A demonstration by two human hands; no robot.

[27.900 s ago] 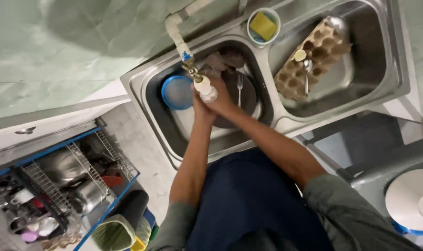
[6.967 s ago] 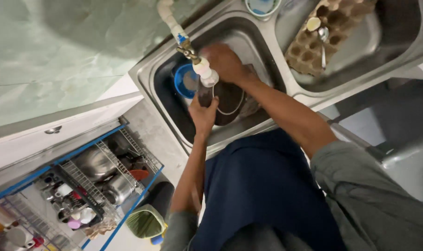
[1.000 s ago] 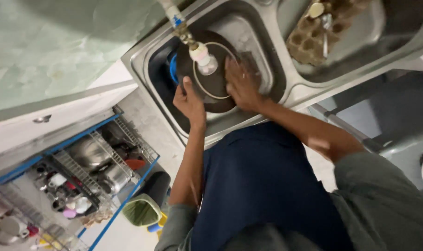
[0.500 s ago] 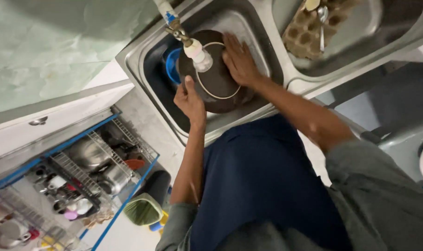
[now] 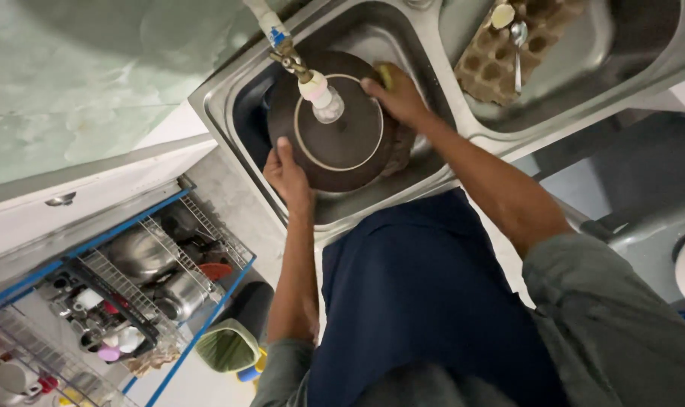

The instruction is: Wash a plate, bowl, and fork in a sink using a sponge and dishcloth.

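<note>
Double-bowl stainless steel sink (image 5: 229, 113) set in counter; left bowl in use. Blue-framed wire dish rack (image 5: 131, 279) with steel pots and cups at lower left. Round dark brown plate with pale ring (image 5: 335, 132) held tilted in left bowl, under white-tipped tap nozzle (image 5: 321, 94). Brown cardboard egg tray (image 5: 500, 56) in right bowl, metal spoon (image 5: 518, 38) on it. Left hand (image 5: 286, 173) closed on plate's lower-left rim, thumb on face. Right hand (image 5: 395, 94) presses yellow sponge (image 5: 386, 75) against plate's upper-right edge, fingers curled over sponge.

Yellow sponge (image 5: 386, 74) mostly hidden under right hand (image 5: 397, 96)
</note>
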